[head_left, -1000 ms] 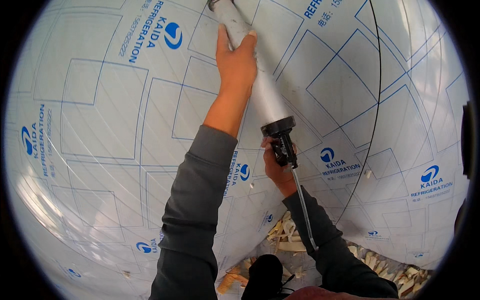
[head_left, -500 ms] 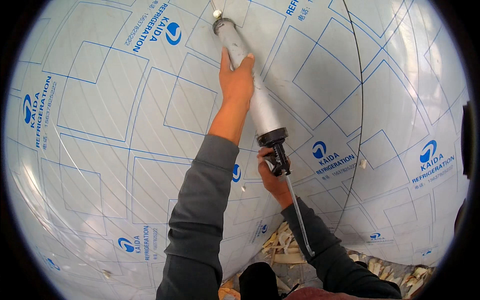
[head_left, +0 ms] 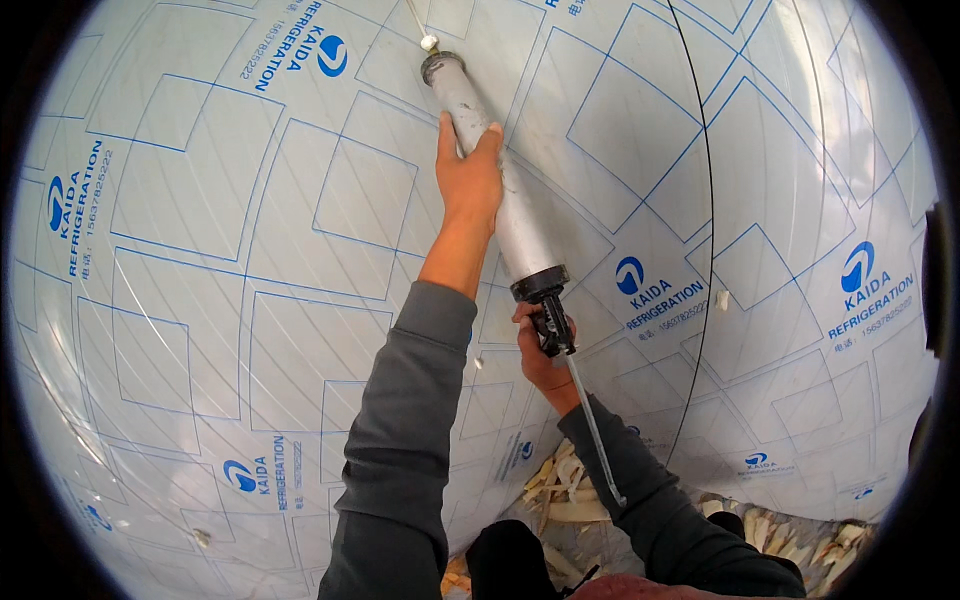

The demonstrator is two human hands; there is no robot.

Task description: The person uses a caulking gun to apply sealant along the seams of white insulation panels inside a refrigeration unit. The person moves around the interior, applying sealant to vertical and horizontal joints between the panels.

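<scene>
A white wall panel (head_left: 200,300) covered in a film printed with blue squares and round blue logos fills almost the whole frame, with a thin dark seam (head_left: 708,250) running down its right part. At the bottom centre and lower right of the frame, pale scraps (head_left: 560,490) lie heaped on the floor. A long grey sealant gun (head_left: 500,190) slants from the upper centre down toward the middle, its nozzle tip (head_left: 428,43) touching the panel near the top edge. The left hand (head_left: 468,175) is wrapped around the tube's upper half, fingers closed on it. The right hand (head_left: 545,355), just below centre, is clenched on the gun's black trigger grip, from which a thin metal push rod (head_left: 595,430) trails toward the lower right. Both arms wear grey sleeves (head_left: 410,430).
</scene>
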